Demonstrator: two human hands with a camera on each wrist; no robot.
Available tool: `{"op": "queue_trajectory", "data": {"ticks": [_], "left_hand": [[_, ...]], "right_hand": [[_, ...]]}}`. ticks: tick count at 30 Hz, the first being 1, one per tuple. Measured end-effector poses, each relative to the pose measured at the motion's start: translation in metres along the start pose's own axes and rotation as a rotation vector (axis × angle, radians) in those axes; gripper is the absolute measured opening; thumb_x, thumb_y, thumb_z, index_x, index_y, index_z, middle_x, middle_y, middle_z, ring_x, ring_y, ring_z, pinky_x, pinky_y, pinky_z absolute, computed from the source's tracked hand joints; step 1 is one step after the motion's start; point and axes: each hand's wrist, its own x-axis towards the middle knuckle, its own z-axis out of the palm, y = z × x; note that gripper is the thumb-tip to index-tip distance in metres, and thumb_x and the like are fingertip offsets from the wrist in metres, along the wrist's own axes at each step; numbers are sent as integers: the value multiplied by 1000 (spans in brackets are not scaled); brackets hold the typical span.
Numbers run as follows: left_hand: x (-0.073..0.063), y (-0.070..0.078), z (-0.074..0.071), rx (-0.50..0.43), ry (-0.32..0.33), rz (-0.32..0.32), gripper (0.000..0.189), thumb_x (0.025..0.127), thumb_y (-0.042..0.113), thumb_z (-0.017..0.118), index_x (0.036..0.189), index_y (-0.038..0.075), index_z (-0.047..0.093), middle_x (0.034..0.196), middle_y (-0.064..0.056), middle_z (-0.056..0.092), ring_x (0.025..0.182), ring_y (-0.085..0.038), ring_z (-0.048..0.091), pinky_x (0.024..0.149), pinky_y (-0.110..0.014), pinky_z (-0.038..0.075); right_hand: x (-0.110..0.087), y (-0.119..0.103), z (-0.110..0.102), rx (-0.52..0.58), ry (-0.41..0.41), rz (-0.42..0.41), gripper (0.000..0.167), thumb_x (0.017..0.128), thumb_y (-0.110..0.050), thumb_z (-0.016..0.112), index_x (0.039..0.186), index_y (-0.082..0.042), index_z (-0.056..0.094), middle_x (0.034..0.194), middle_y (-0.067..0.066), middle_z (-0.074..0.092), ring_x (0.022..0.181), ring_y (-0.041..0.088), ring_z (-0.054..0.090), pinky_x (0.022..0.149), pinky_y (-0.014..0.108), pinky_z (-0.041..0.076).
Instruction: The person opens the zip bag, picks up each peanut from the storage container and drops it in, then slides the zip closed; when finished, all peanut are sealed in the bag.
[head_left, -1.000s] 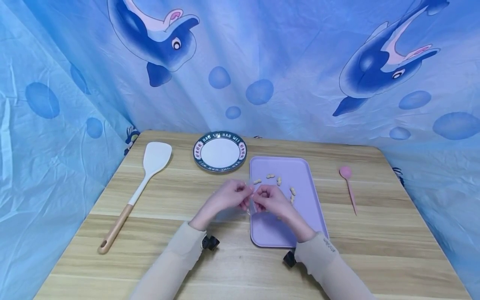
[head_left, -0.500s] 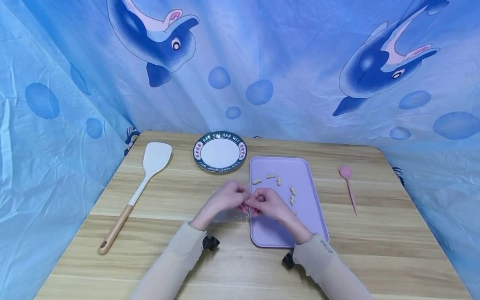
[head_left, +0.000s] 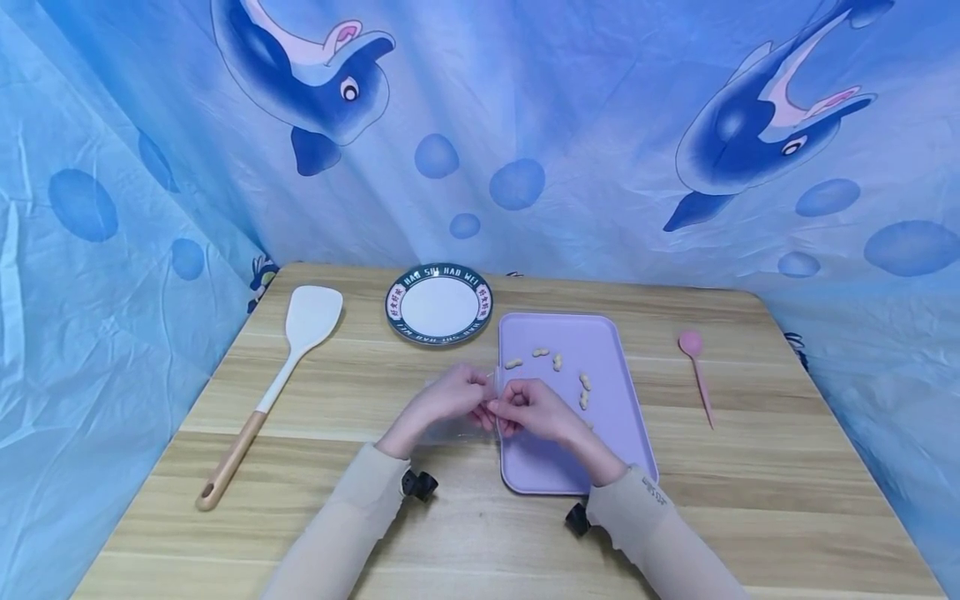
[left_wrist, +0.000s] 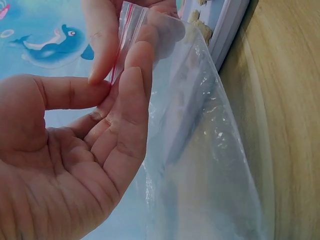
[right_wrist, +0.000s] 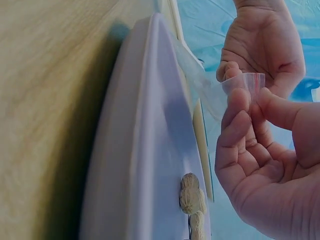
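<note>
A clear zip-lock bag with a red line along its mouth hangs between my hands at the left side of the lilac tray. My left hand pinches the bag's mouth between thumb and fingers. Close beside it, my right hand pinches the same zip edge, fingertips almost meeting the left ones. In the head view the bag's body lies under and left of the left hand, hard to see against the wood. Several peanuts in their shells lie on the tray, some partly hidden behind the right hand.
A white plate with a dark green patterned rim stands behind the hands. To the left lies a white spatula with a wooden handle; a pink spoon lies right of the tray. A blue dolphin-print curtain hangs behind the wooden table.
My right hand has shifted slightly down and left, its fingertips coming nearer the left hand along the bag's mouth. The left hand has barely moved. The peanuts stay put.
</note>
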Motion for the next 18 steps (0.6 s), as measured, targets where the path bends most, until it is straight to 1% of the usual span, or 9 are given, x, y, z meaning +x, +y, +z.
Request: {"op": "queue_trajectory", "data": {"ticks": [3, 8, 12, 18], "left_hand": [[-1, 0, -1, -5, -15, -9, 20, 92, 0, 50, 87, -7, 68, 71, -14, 69, 63, -26, 69, 69, -43, 61], [-1, 0, -2, 3, -16, -15, 18, 92, -2, 50, 88, -7, 67, 72, -15, 69, 67, -29, 70, 70, -43, 61], [-1, -1, -2, 3, -14, -20, 17, 94, -1, 51, 89, -7, 67, 73, -15, 69, 65, -25, 69, 70, -42, 61], [-2, 1, -1, 14, -15, -19, 17, 93, -2, 51, 86, -7, 66, 71, -14, 69, 61, -22, 68, 69, -42, 61]], "right_hand": [[1, 1, -1, 7, -14, 7, 21, 100, -10, 60, 84, 4, 59, 69, 8, 66, 62, 14, 63, 57, 26, 52], [0, 1, -1, 7, -16, 37, 23, 102, -12, 55, 85, 2, 61, 69, 5, 66, 62, 13, 62, 59, 25, 50], [0, 1, 0, 9, -16, 62, 24, 103, -13, 54, 85, 1, 62, 69, 5, 66, 62, 14, 63, 59, 25, 50], [1, 1, 0, -27, -41, 62, 23, 102, -12, 52, 86, 1, 62, 71, 6, 66, 63, 15, 63, 60, 26, 51]]}}
